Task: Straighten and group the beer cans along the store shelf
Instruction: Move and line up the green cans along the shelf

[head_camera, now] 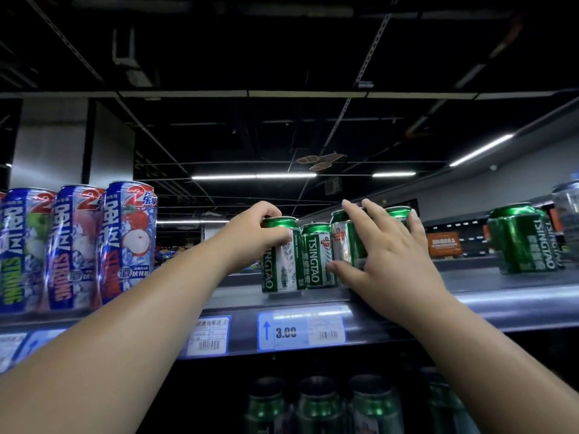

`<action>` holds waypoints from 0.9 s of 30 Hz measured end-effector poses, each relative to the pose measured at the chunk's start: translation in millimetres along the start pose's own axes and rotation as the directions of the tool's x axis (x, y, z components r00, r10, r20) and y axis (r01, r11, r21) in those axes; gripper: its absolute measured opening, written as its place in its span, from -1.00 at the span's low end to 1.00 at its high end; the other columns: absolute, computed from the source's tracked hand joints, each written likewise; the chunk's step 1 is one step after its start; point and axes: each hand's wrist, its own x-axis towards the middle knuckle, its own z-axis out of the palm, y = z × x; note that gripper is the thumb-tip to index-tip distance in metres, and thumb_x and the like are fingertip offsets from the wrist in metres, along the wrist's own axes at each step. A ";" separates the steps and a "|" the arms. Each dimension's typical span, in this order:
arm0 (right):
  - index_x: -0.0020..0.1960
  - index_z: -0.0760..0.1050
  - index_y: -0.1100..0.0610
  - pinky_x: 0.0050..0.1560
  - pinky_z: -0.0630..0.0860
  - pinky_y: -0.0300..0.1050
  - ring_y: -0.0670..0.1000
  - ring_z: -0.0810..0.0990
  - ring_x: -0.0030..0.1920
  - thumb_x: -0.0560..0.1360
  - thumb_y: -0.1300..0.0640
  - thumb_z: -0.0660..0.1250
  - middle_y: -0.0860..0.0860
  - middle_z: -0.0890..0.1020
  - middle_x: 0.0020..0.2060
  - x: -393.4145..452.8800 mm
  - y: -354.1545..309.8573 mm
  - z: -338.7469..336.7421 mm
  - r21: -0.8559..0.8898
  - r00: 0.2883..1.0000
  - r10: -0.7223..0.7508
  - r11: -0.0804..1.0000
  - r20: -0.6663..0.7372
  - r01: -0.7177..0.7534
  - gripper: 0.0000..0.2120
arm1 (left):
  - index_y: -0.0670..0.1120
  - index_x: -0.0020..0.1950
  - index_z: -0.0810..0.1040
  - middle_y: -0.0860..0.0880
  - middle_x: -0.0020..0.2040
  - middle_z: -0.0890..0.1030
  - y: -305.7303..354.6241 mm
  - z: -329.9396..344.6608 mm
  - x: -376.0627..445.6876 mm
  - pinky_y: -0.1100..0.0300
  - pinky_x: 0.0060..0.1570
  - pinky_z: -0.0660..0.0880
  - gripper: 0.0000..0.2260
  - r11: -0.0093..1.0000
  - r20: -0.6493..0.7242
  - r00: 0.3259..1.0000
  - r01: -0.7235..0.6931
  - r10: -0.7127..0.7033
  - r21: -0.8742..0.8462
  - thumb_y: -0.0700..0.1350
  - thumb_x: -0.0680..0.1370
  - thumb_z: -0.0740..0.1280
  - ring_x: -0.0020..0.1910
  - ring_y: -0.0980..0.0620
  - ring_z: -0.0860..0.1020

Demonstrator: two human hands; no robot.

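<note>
Centrally, both hands are working a small cluster of green beer cans on the upper shelf (470,300). The left hand (257,233) is curling its fingers round the top of the leftmost green can (282,261), gripping it just under the rim. The right hand (388,249) is lying spread against the right side of the cluster, its fingers straight over the two rear cans (341,214) and its thumb touching the foot of the silver-sided can (343,249). Between the hands the middle can (318,255) is standing upright, touching its neighbours or very nearly so (the seam is too narrow to judge).

By the look of it, the task is running partway: this cluster is closing up, yet its labels are facing different ways, and a shrink-wrapped pack of green cans (526,239) is sitting well apart at 3 o'clock. The tall blue cans (72,252) at 9 o'clock are already standing in a tight row.

Open shelf is lying on both sides of the cluster, towards 3 and towards 9 o'clock, giving room to slide. The front lip with its price tag (300,332) is running just below the cans at 6 o'clock; the leftmost one is standing near that edge. More dark green cans (316,402) are showing on the level beneath.
</note>
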 end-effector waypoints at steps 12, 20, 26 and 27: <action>0.36 0.40 -0.02 0.01 0.30 -0.05 0.05 0.42 -0.05 0.50 -0.14 0.41 0.02 0.45 0.21 26.2 -29.0 -8.3 0.001 0.994 0.111 0.994 -0.012 -0.111 -0.50 | 0.15 0.45 0.25 0.13 0.14 0.53 -18.7 -25.1 -24.6 0.14 -0.26 0.63 -0.22 0.983 0.147 0.972 0.184 -0.184 0.015 0.33 0.34 0.49 -0.01 0.06 0.59; 0.46 0.35 -0.10 0.05 0.34 -0.30 -0.15 0.43 0.15 0.44 -0.14 0.51 -0.18 0.39 0.25 27.7 -50.7 12.6 0.492 0.995 0.094 0.865 0.036 -0.099 -0.34 | 0.25 0.43 0.31 0.09 0.27 0.50 -20.8 -22.9 -38.3 0.00 -0.05 0.64 -0.33 0.953 0.105 0.972 0.229 -0.212 -0.198 0.49 0.38 0.21 -0.13 0.13 0.56; 0.47 0.35 -0.14 -0.28 0.38 -0.48 -0.40 0.47 -0.13 0.42 -0.20 0.51 -0.20 0.43 0.12 30.9 -56.3 20.2 0.565 0.987 0.102 0.811 0.123 -0.154 -0.31 | 0.33 0.36 0.39 0.10 0.27 0.47 -24.5 -32.9 -48.6 0.05 -0.09 0.64 -0.13 0.945 0.178 0.974 0.185 -0.139 -0.271 0.66 0.11 0.25 -0.06 0.16 0.53; 0.47 0.35 -0.13 -0.24 0.41 -0.49 -0.41 0.50 -0.12 0.42 -0.19 0.52 -0.20 0.45 0.11 30.4 -56.7 21.1 0.591 0.987 0.089 0.792 0.131 -0.150 -0.31 | 0.29 0.49 0.24 0.03 0.42 0.39 -25.7 -32.2 -47.8 0.04 -0.03 0.63 0.05 0.964 0.186 0.973 0.171 -0.134 -0.205 0.66 0.06 0.27 0.00 0.12 0.51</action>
